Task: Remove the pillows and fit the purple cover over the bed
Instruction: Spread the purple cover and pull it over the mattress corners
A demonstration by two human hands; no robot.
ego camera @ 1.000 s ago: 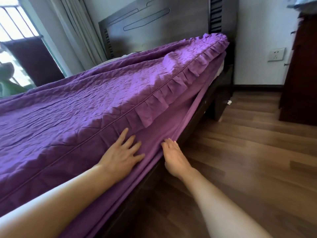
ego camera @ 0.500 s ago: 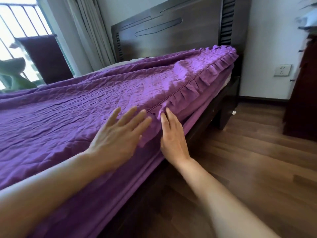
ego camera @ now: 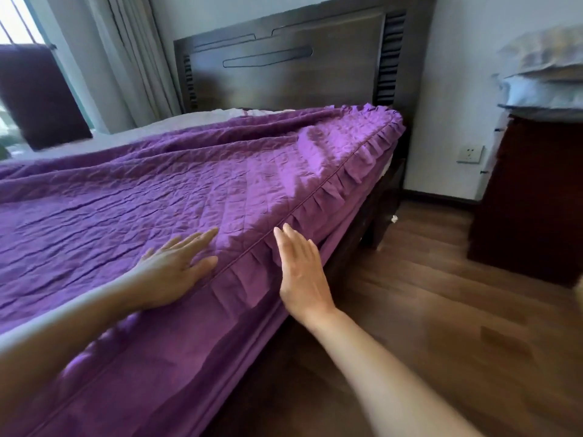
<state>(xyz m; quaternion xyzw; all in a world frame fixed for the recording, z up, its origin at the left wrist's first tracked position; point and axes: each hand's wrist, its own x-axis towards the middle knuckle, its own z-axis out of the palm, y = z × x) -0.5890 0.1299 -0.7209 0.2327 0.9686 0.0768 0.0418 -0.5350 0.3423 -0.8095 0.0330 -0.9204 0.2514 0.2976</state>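
Observation:
The quilted purple cover lies over most of the bed, its ruffled edge running along the near side up to the head corner. A strip of white mattress shows bare beyond it, near the dark headboard. My left hand rests flat and open on top of the cover, just inside the piped seam. My right hand is open too, palm against the ruffle on the bed's side. Pillows are stacked on the cabinet at the right.
A dark wooden cabinet stands at the right wall, with a wall socket beside it. Wooden floor stretches along the bed's near side. Curtains and a window are at the far left.
Both hands have slid up from low on the cover's hanging side: the left now lies on the bed's top, the right on the ruffle. The view has shifted toward the headboard.

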